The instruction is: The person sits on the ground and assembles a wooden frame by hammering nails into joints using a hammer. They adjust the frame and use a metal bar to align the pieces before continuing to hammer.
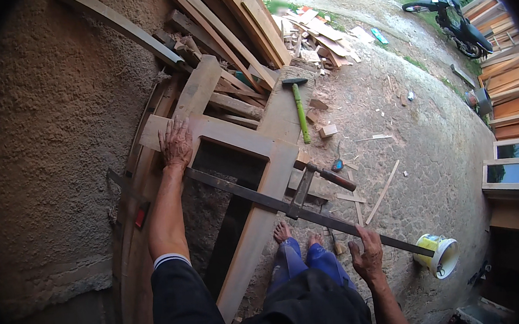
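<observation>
Metal bar clamp (244, 193) spans rectangular wooden frame (276, 176)

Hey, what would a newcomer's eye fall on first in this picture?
Probably the long dark bar clamp, stretched diagonally across the wooden frame at the centre. The left hand lies on the frame's upper-left corner, and the right hand is at the clamp's bar. Next comes the bright green-handled hammer, just beyond the frame.
</observation>
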